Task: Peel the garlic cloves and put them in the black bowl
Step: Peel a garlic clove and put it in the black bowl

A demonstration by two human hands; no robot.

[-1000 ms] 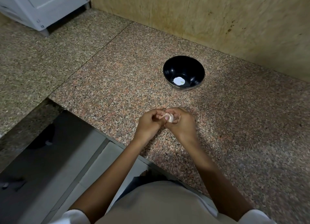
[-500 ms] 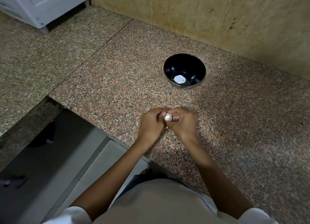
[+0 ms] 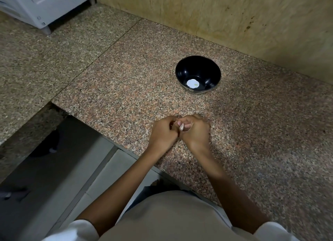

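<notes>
Both hands are clenched on one garlic clove. Your left hand and right hand are knuckle to knuckle with the fingers curled in, and only a pale sliver of the clove shows between them. Can't tell how much skin is left on it, too hidden. The hands are low over the granite counter, near its front edge.

For the peel, pin the clove with one hand, catch the skin at one end with the other thumbnail, and strip along the length. Pinch lightly, or it'll likely squirt out and go off that edge. Work further in if you can.

The black bowl sits upright, well apart, ahead and slightly right. There's a white round patch on its floor; can't tell what it is. Drop in the bare clove only, no skin.
</notes>
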